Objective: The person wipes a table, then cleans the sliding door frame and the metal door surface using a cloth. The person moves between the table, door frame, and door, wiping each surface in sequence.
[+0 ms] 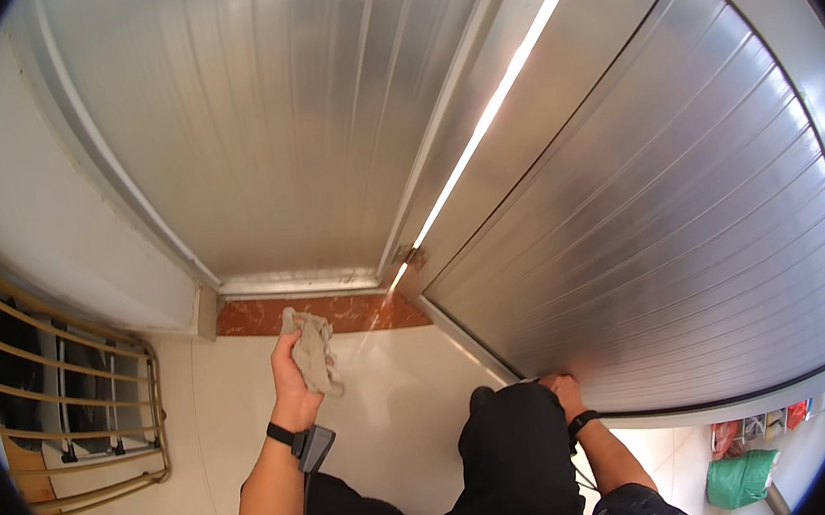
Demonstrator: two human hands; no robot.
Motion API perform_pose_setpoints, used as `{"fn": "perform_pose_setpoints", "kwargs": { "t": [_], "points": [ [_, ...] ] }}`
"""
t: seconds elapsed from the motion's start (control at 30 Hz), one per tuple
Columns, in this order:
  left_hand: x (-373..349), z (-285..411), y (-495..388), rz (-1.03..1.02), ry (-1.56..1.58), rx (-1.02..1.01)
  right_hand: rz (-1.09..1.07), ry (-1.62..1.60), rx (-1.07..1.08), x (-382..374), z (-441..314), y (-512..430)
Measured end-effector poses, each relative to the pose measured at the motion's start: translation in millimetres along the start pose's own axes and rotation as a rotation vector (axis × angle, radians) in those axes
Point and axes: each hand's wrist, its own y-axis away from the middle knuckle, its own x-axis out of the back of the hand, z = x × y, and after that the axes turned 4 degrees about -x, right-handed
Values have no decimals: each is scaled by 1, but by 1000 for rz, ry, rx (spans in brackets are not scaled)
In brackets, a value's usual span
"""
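Note:
My left hand (295, 379) holds a crumpled, light grey-beige cloth (312, 352) above the pale floor, near a reddish-brown marbled threshold strip (260, 319). My right hand (564, 392) is at the lower edge of a ribbed metal door leaf (644, 233), partly behind my black-clad knee; its fingertips are hidden, so its grip cannot be made out. Another ribbed metal panel (257, 138) stands upright ahead on the left. A hinge (412, 255) shows low down between the two, beside a bright gap of light.
At the left, a rack with curved tan bars (66, 405) stands by a white wall (59, 196). Beyond the door's lower right edge lie a green bag (741, 479) and small red items (725, 438). A grey device (317, 448) is strapped to my left wrist.

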Motion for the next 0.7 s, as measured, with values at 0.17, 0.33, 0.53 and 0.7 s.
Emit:
{"fn": "perform_pose_setpoints", "kwargs": {
  "t": [0.17, 0.33, 0.53, 0.7],
  "points": [
    [25, 7, -17, 58, 56, -18, 21, -6, -34, 4, -5, -7],
    [34, 24, -18, 61, 105, -62, -17, 100, -82, 28, -30, -2],
    [56, 38, -28, 100, 185, -126, -45, 191, -78, 49, -63, -5],
    [78, 37, -42, 95, 212, -121, -46, 63, 123, 47, -84, -21]
  ]
}}
